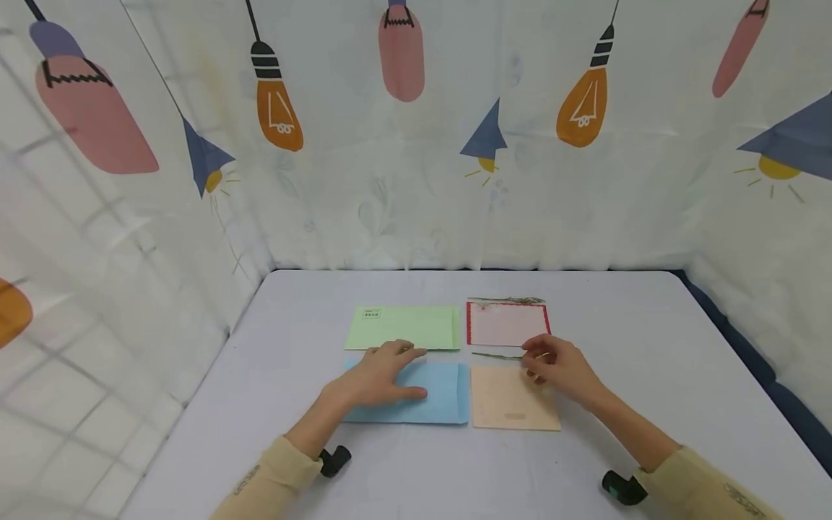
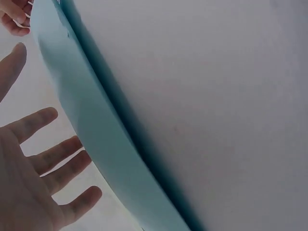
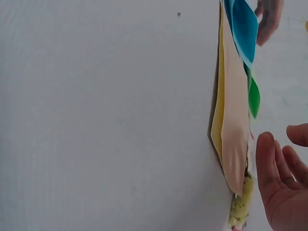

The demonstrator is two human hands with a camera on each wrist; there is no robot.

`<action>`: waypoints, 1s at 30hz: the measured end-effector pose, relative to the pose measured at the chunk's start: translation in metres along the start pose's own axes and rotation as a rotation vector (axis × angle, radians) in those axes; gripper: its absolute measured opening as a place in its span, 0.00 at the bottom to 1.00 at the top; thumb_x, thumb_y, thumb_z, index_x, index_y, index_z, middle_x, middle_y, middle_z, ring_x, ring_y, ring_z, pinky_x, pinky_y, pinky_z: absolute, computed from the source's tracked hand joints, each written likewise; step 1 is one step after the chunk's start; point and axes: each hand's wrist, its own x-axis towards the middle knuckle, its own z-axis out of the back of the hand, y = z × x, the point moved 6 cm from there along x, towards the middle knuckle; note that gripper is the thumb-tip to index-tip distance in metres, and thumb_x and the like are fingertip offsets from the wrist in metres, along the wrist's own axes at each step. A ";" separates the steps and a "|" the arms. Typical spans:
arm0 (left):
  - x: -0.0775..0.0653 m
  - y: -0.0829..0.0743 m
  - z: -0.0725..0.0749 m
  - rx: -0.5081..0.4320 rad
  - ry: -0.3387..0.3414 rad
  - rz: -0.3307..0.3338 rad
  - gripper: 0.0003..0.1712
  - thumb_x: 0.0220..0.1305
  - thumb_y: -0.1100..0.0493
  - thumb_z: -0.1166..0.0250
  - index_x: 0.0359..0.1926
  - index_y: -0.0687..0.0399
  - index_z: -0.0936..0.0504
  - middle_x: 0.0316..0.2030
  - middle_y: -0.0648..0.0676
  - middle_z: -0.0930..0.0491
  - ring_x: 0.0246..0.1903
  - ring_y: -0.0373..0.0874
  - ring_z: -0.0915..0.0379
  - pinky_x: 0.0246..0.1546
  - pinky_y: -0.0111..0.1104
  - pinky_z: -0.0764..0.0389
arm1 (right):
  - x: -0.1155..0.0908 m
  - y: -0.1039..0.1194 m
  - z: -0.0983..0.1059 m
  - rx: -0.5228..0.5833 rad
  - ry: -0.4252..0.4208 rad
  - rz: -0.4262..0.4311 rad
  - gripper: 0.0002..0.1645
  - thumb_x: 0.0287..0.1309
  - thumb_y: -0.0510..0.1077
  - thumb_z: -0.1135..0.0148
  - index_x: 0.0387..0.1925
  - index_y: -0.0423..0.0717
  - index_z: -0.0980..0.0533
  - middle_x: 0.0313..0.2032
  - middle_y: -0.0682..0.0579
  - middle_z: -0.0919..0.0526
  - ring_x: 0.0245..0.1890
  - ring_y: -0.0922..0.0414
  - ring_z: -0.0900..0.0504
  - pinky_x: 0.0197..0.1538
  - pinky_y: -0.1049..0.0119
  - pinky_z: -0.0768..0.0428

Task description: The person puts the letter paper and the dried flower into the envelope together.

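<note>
My left hand is over the blue envelope, its fingers spread toward the green envelope behind. In the left wrist view, the same hand shows straight, parted fingers with nothing in them. My right hand hovers at the far right corner of the peach envelope. The thin stem of a dried sprig runs under its fingers. Thumb and fingers of that hand stand apart in the right wrist view, beside the peach envelope and a yellowish flower head.
Behind lies a green envelope with a small printed box. Right of it is a pale pink card with a red border, and a second dried sprig along its far edge. A white patterned curtain surrounds the white table.
</note>
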 end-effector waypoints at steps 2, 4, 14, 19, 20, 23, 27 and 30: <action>0.002 -0.004 -0.004 0.011 0.025 -0.013 0.48 0.61 0.32 0.30 0.76 0.43 0.33 0.72 0.57 0.36 0.71 0.54 0.41 0.67 0.59 0.44 | 0.001 0.001 -0.008 0.020 0.032 -0.008 0.19 0.65 0.37 0.32 0.53 0.31 0.24 0.39 0.44 0.17 0.34 0.51 0.13 0.37 0.61 0.14; 0.003 -0.008 -0.007 0.020 0.044 -0.036 0.51 0.58 0.31 0.28 0.77 0.43 0.34 0.72 0.57 0.36 0.72 0.54 0.42 0.68 0.58 0.45 | 0.002 0.003 -0.016 0.040 0.065 -0.021 0.19 0.66 0.38 0.32 0.53 0.31 0.24 0.40 0.43 0.17 0.35 0.50 0.14 0.38 0.61 0.14; 0.004 -0.018 -0.018 0.102 0.112 -0.062 0.61 0.49 0.33 0.20 0.79 0.40 0.39 0.74 0.56 0.40 0.73 0.51 0.46 0.70 0.56 0.46 | 0.008 0.012 -0.056 0.109 0.218 -0.078 0.18 0.67 0.40 0.32 0.52 0.31 0.23 0.39 0.45 0.15 0.36 0.49 0.13 0.41 0.61 0.14; 0.004 -0.019 -0.022 0.104 0.158 -0.049 0.62 0.49 0.37 0.19 0.80 0.38 0.41 0.75 0.54 0.41 0.74 0.51 0.47 0.70 0.55 0.45 | 0.010 0.015 -0.075 0.171 0.293 -0.121 0.18 0.67 0.39 0.33 0.51 0.31 0.24 0.37 0.44 0.15 0.31 0.48 0.13 0.39 0.58 0.13; 0.004 -0.020 -0.022 0.104 0.159 -0.052 0.62 0.50 0.38 0.19 0.81 0.38 0.42 0.75 0.55 0.41 0.74 0.51 0.47 0.70 0.55 0.45 | 0.011 0.016 -0.078 0.184 0.304 -0.124 0.18 0.67 0.39 0.33 0.51 0.31 0.24 0.36 0.44 0.15 0.30 0.48 0.13 0.39 0.58 0.13; 0.004 -0.022 -0.022 0.111 0.154 -0.064 0.61 0.51 0.38 0.19 0.81 0.38 0.42 0.74 0.54 0.40 0.73 0.51 0.46 0.70 0.54 0.44 | 0.013 0.020 -0.086 0.212 0.337 -0.124 0.17 0.67 0.38 0.33 0.51 0.29 0.23 0.36 0.43 0.14 0.30 0.47 0.12 0.39 0.56 0.13; 0.004 -0.023 -0.020 0.108 0.145 -0.074 0.61 0.51 0.38 0.19 0.80 0.38 0.42 0.74 0.55 0.39 0.73 0.51 0.46 0.70 0.54 0.44 | 0.016 0.023 -0.094 0.238 0.374 -0.140 0.17 0.66 0.36 0.33 0.51 0.27 0.23 0.36 0.42 0.13 0.32 0.46 0.11 0.40 0.56 0.13; 0.005 -0.024 -0.021 0.104 0.142 -0.086 0.60 0.51 0.39 0.19 0.80 0.39 0.41 0.73 0.55 0.39 0.73 0.51 0.46 0.69 0.55 0.44 | 0.018 0.023 -0.099 0.251 0.380 -0.150 0.16 0.66 0.35 0.34 0.50 0.27 0.23 0.35 0.42 0.13 0.32 0.48 0.11 0.40 0.57 0.13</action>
